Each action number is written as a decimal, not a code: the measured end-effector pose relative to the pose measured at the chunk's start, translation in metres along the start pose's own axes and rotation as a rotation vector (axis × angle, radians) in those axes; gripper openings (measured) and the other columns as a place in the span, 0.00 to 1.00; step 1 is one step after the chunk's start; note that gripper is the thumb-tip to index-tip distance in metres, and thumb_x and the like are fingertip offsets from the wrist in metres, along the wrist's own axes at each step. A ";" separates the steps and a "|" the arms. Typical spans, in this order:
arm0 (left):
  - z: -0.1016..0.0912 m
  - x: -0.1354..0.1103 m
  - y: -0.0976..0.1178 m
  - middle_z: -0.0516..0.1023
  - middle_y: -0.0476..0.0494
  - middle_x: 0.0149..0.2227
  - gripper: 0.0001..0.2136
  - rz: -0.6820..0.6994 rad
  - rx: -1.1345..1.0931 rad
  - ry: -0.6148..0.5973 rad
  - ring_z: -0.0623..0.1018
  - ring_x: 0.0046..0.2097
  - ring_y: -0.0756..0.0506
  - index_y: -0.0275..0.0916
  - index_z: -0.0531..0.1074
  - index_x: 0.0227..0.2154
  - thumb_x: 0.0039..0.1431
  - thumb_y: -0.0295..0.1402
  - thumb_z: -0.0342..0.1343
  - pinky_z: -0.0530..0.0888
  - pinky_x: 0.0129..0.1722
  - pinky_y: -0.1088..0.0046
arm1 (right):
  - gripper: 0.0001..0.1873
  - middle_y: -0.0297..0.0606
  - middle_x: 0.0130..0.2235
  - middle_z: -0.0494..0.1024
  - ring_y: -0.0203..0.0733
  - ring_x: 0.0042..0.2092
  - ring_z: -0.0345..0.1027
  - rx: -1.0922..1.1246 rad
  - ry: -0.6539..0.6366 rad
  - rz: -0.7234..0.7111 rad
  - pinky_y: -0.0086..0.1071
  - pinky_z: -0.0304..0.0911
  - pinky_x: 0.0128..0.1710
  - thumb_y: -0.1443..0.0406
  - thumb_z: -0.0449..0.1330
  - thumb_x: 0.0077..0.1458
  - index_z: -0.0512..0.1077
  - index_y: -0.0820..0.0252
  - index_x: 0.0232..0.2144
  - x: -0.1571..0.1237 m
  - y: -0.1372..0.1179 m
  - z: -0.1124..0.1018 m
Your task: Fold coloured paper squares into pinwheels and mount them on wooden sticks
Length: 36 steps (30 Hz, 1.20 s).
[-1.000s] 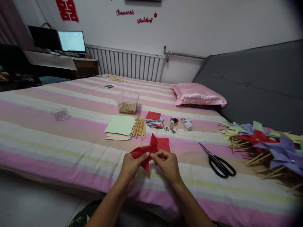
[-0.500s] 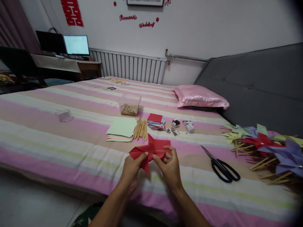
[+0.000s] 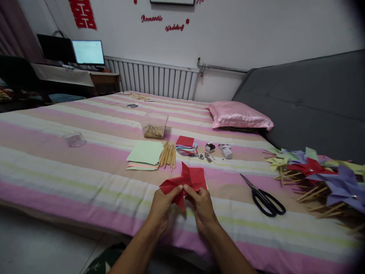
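Observation:
A red paper pinwheel [image 3: 186,179] is held above the near side of the bed, its blades folded inward. My left hand [image 3: 164,207] grips it from the left, thumb pressed near the centre. From the right, my right hand [image 3: 203,207] pinches it too, and the two thumb tips almost meet. My fingers underneath are mostly hidden by the paper. Just beyond lie a bundle of thin wooden sticks [image 3: 167,155], a stack of pale green paper squares [image 3: 145,153] and a smaller stack of coloured squares topped with red [image 3: 185,141].
Black-handled scissors [image 3: 264,198] lie to the right, points away from me. Finished pinwheels [image 3: 310,167] on sticks are heaped at far right. Small metal fasteners [image 3: 207,156] lie beside little boxes [image 3: 226,152]. A clear tub of sticks [image 3: 154,127] and a clear lid [image 3: 74,140] stand farther back.
My right hand has moved in toward the pinwheel's centre, and its raised fingers have gone beneath the paper. My left hand keeps its hold. The view has shifted slightly.

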State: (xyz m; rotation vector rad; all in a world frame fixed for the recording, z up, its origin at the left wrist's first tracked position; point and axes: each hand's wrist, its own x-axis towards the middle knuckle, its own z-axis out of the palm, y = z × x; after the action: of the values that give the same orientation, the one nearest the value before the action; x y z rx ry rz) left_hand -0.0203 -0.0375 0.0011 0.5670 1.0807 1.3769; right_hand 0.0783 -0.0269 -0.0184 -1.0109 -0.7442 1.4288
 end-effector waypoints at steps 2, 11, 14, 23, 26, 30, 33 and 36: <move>-0.002 -0.001 0.004 0.79 0.44 0.28 0.11 -0.028 0.016 -0.048 0.75 0.29 0.49 0.33 0.77 0.28 0.39 0.31 0.65 0.69 0.30 0.76 | 0.12 0.33 0.22 0.74 0.34 0.24 0.64 -0.002 0.013 0.013 0.29 0.60 0.28 0.60 0.67 0.37 0.72 0.63 0.21 0.002 -0.002 -0.002; -0.012 0.000 0.028 0.79 0.42 0.24 0.11 -0.097 0.166 -0.202 0.76 0.27 0.46 0.34 0.77 0.24 0.40 0.38 0.64 0.69 0.29 0.73 | 0.11 0.28 0.16 0.66 0.29 0.19 0.55 -0.118 -0.152 0.102 0.25 0.53 0.21 0.63 0.66 0.36 0.68 0.63 0.16 0.008 -0.019 -0.019; -0.012 0.000 0.027 0.77 0.44 0.20 0.10 -0.063 0.235 -0.171 0.73 0.24 0.48 0.34 0.76 0.19 0.35 0.36 0.67 0.67 0.27 0.75 | 0.11 0.27 0.15 0.64 0.28 0.19 0.53 -0.212 -0.244 0.092 0.25 0.50 0.20 0.65 0.66 0.35 0.67 0.63 0.14 0.007 -0.024 -0.020; -0.014 0.000 0.021 0.74 0.47 0.18 0.10 -0.045 0.354 -0.147 0.70 0.21 0.51 0.33 0.75 0.16 0.31 0.34 0.68 0.63 0.24 0.77 | 0.10 0.26 0.14 0.64 0.28 0.18 0.53 -0.320 -0.316 0.032 0.24 0.48 0.19 0.65 0.65 0.37 0.69 0.63 0.13 0.003 -0.029 -0.016; -0.014 0.001 0.019 0.74 0.47 0.18 0.10 -0.027 0.357 -0.129 0.69 0.21 0.51 0.34 0.74 0.15 0.32 0.34 0.67 0.63 0.23 0.78 | 0.11 0.28 0.16 0.68 0.29 0.18 0.56 -0.336 -0.270 0.030 0.24 0.50 0.19 0.62 0.67 0.35 0.71 0.64 0.15 0.006 -0.025 -0.018; -0.013 0.003 0.016 0.74 0.48 0.17 0.09 -0.021 0.314 -0.081 0.69 0.21 0.52 0.34 0.74 0.14 0.31 0.33 0.67 0.63 0.23 0.78 | 0.15 0.35 0.22 0.75 0.34 0.22 0.64 -0.324 -0.213 0.028 0.27 0.58 0.23 0.58 0.68 0.35 0.72 0.65 0.21 0.009 -0.016 -0.018; -0.012 0.005 0.016 0.72 0.49 0.15 0.10 -0.053 0.220 -0.038 0.68 0.19 0.52 0.34 0.72 0.13 0.30 0.32 0.67 0.62 0.21 0.78 | 0.16 0.36 0.25 0.75 0.37 0.26 0.68 -0.294 -0.233 -0.020 0.29 0.62 0.27 0.57 0.66 0.38 0.72 0.63 0.26 0.009 -0.015 -0.016; -0.014 0.008 0.019 0.72 0.50 0.15 0.10 -0.066 0.131 0.019 0.68 0.19 0.53 0.34 0.71 0.13 0.31 0.32 0.67 0.62 0.20 0.79 | 0.19 0.36 0.30 0.75 0.39 0.33 0.69 -0.345 -0.204 -0.174 0.30 0.63 0.32 0.60 0.65 0.41 0.70 0.61 0.37 0.009 -0.022 -0.016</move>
State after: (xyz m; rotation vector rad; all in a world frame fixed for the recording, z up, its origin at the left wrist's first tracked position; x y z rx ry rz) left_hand -0.0426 -0.0304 0.0096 0.6092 1.2009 1.2624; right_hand 0.1029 -0.0174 -0.0071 -1.0388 -1.2304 1.2887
